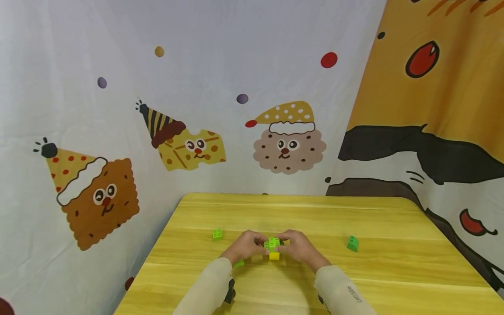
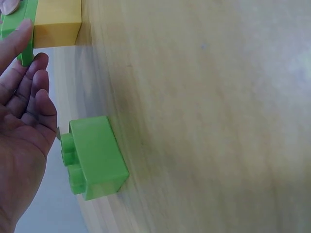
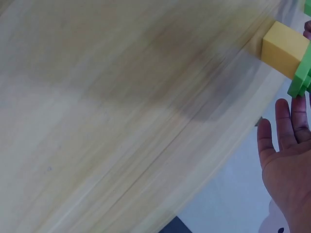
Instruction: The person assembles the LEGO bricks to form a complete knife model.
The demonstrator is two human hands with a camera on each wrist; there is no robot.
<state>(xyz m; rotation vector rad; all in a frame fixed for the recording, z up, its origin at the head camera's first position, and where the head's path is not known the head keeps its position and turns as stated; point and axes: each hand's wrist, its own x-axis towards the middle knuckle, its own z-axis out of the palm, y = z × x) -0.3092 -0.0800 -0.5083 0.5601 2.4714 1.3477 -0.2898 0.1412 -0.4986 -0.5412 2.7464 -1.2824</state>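
Near the table's middle stands a yellow block (image 1: 274, 256) with light green studded toy building bricks (image 1: 274, 242) on top. My left hand (image 1: 249, 245) pinches the green piece between thumb and fingers from the left, as the left wrist view shows at its edge. From the other side, my right hand (image 1: 296, 246) holds the same green piece, its fingers touching the overhanging end (image 3: 300, 77) in the right wrist view; the right thumb is out of that view. Beside the left hand lies a loose green brick (image 2: 102, 158), partly hidden by the wrist in the head view.
Another light green brick (image 1: 217, 235) lies farther back on the left of the wooden table (image 1: 299, 214). A darker green brick with a sloped side (image 1: 352, 243) is on the right. A curtain with cartoon figures (image 1: 236, 175) hangs behind the table.
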